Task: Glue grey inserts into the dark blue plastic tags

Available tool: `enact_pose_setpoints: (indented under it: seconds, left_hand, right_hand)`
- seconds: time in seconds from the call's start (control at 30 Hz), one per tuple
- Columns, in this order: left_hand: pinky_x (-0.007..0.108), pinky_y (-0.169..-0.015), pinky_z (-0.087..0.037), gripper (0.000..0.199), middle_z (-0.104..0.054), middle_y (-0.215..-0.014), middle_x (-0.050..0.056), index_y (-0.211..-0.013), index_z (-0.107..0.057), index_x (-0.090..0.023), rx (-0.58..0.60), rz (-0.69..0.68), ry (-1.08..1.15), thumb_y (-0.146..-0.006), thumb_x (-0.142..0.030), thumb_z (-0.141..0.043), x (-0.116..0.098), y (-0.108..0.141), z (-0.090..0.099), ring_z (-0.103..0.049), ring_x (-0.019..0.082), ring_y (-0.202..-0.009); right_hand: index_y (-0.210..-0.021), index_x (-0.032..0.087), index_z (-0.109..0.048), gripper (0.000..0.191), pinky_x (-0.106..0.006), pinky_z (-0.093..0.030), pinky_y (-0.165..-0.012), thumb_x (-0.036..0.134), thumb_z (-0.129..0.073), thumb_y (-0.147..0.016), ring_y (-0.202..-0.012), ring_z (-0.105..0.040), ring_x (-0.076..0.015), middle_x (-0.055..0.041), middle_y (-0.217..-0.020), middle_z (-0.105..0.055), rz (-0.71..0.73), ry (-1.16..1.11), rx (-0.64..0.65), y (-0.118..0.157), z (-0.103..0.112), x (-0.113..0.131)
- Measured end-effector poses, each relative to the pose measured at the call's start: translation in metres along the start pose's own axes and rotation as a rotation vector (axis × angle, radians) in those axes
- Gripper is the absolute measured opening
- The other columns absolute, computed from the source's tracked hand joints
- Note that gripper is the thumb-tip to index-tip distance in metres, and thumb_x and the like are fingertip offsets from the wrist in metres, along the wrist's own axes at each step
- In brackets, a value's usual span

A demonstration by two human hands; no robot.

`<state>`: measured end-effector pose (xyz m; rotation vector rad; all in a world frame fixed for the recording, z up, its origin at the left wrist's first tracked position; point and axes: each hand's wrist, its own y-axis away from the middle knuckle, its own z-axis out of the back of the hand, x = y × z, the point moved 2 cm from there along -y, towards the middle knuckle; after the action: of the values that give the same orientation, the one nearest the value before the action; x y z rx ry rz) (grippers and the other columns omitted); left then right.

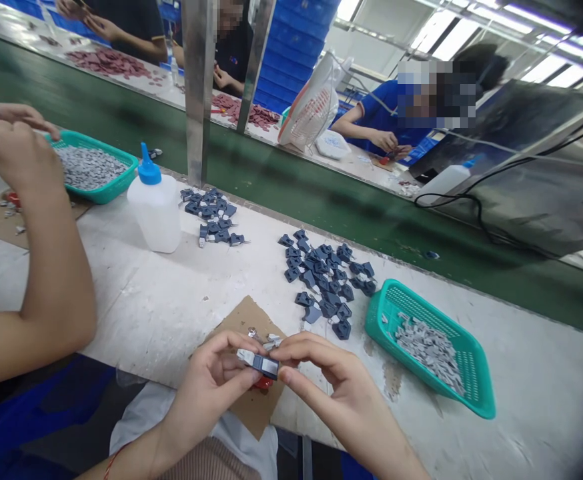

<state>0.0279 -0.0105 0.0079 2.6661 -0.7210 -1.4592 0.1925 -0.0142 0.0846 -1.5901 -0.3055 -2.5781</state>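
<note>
Between my two hands is a small dark blue and grey part [265, 366]. My left hand [216, 377] pinches its left, light grey end, and the fingertips of my right hand [321, 377] close on its right end. Beneath lies a brown cardboard piece [251, 417] with a few small grey pieces [272, 339] and a red object [263, 383], partly hidden by my fingers. Beyond my hands spreads a pile of dark blue parts [326, 273]. Right of it, a green basket [484, 373] holds many small light grey pieces [429, 350].
A white bottle with a blue cap [156, 213] stands at left, beside a smaller group of dark blue parts [211, 207]. Another person's arm [54, 253] and a second green basket [131, 175] are far left. A metal post [198, 100] rises behind; other people work beyond.
</note>
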Motion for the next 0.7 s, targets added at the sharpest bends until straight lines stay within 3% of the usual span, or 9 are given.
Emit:
enact_pose_setpoints:
  seconds: [0.17, 0.3, 0.47, 0.57, 0.7]
  left_hand:
    - [0.025, -0.071, -0.057, 0.012, -0.070, -0.091, 0.003, -0.086, -0.067, -0.019, 0.018, -0.016, 0.006, -0.078, -0.020, -0.075, -0.002, 0.000, -0.010, -0.069, 0.017, -0.080]
    - [0.024, -0.066, -0.057, 0.012, -0.068, -0.077, 0.001, -0.080, -0.065, -0.018, 0.077, -0.015, 0.038, -0.078, -0.023, -0.076, 0.000, -0.001, -0.018, -0.068, 0.015, -0.071]
    - [0.019, -0.063, -0.054, 0.017, -0.067, -0.073, 0.000, -0.079, -0.065, -0.017, 0.031, -0.050, -0.002, -0.074, -0.025, -0.080, -0.004, 0.002, -0.023, -0.065, 0.013, -0.069]
    - [0.019, -0.065, -0.054, 0.017, -0.068, -0.076, 0.001, -0.080, -0.065, -0.017, 0.043, -0.092, -0.046, -0.075, -0.025, -0.079, -0.012, 0.008, -0.028, -0.064, 0.013, -0.073]
    - [0.019, -0.064, -0.055, 0.015, -0.069, -0.082, 0.001, -0.088, -0.070, -0.020, 0.057, -0.155, -0.002, -0.077, -0.027, -0.077, -0.021, 0.019, -0.030, -0.064, 0.012, -0.070]
  right_hand:
    - [-0.106, 0.024, -0.066, 0.033, -0.025, -0.048, -0.063, 0.051, -0.053, -0.092, -0.067, -0.057, -0.0129, -0.0010, -0.078, -0.062, -0.156, -0.311, -0.037, 0.005, -0.015, -0.015]
    - [-0.110, 0.022, -0.061, 0.038, -0.020, -0.040, -0.052, 0.054, -0.056, -0.090, -0.059, -0.048, -0.0095, 0.0026, -0.071, -0.053, -0.192, -0.481, -0.025, 0.008, -0.032, -0.023]
    - [-0.108, 0.022, -0.062, 0.034, -0.022, -0.044, -0.061, 0.050, -0.057, -0.091, -0.068, -0.055, -0.0107, -0.0001, -0.082, -0.060, -0.119, -0.567, -0.055, 0.013, -0.037, -0.020]
    - [-0.111, 0.023, -0.060, 0.031, -0.026, -0.048, -0.069, 0.048, -0.051, -0.094, -0.076, -0.060, -0.0143, -0.0014, -0.087, -0.064, -0.051, -0.483, -0.075, 0.017, -0.032, -0.003]
    - [-0.119, 0.029, -0.059, 0.026, -0.029, -0.048, -0.079, 0.035, -0.043, -0.100, -0.089, -0.062, -0.0172, -0.0022, -0.096, -0.066, 0.175, 0.012, -0.284, 0.044, -0.018, 0.043]
